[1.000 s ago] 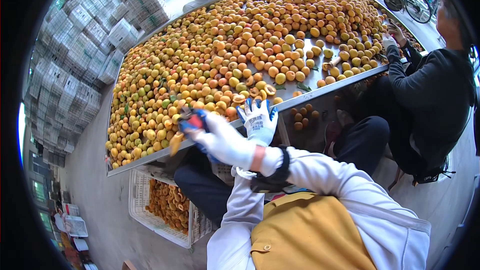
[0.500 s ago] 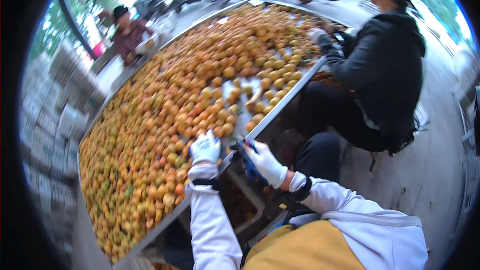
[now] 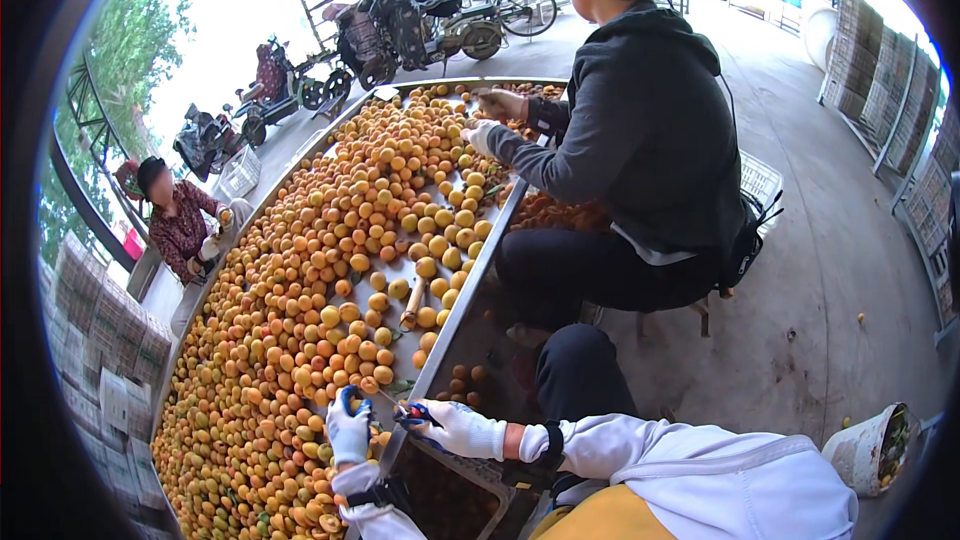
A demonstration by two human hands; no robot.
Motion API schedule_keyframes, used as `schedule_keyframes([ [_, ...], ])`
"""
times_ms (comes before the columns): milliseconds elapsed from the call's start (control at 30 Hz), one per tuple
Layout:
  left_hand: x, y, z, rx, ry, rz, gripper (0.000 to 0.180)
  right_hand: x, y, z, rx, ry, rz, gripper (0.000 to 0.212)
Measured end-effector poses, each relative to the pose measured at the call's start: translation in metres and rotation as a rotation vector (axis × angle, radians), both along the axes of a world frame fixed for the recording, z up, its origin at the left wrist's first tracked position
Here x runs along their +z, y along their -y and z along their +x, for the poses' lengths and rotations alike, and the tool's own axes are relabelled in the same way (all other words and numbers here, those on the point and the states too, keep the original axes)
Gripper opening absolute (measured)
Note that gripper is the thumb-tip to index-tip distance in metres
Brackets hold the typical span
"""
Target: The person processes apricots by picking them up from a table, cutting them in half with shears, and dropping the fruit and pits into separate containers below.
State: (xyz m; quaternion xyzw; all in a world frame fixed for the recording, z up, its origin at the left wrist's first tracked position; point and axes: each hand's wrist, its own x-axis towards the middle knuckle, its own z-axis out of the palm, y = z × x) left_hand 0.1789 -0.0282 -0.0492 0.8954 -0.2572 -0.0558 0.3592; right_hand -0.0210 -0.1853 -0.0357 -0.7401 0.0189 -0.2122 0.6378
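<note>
My left hand [image 3: 349, 428], in a white glove with blue fingers, is at the near edge of a heap of orange apricots [image 3: 290, 335]. Its fingers curl inward, and what lies between them is too small to make out. Just beyond the fingertips lies one apricot [image 3: 369, 385]. My right hand [image 3: 462, 429], gloved in white, is closed round a small hand tool [image 3: 412, 414] with red and dark parts and a thin tip. That tip points toward my left hand, above the metal edge of the sorting table [image 3: 455, 296].
A brown-handled tool [image 3: 412, 305] lies among the apricots. At right, a person in a dark jacket [image 3: 640, 125] works seated; another person [image 3: 180, 225] is across the table. A dark crate [image 3: 470, 475] stands below my hands. A white bucket [image 3: 858, 452] is at the right.
The view has swung, bringing the seated person and parked bikes more into sight. My left hand's fingers have gone from stretched out to curled, and both hands are closer together. The tool stays in my right hand.
</note>
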Motion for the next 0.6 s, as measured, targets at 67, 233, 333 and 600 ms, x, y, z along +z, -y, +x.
schedule_keyframes([
  [67,0.014,-0.009,-0.017,0.017,-0.376,-0.414,0.024,0.001,0.0,-0.003,-0.004,-0.01,-0.004,0.022],
  [233,0.041,-0.019,-0.099,0.004,-0.496,-0.911,0.042,-0.011,-0.013,0.0,0.019,0.023,-0.011,0.023],
  [333,0.06,-0.02,-0.131,-0.112,-0.658,-1.082,0.05,-0.004,-0.018,-0.004,0.014,0.109,0.019,0.017],
  [600,0.071,-0.04,-0.136,-0.042,-0.42,-0.913,0.047,0.02,-0.018,-0.018,0.258,-0.04,-0.128,0.014],
])
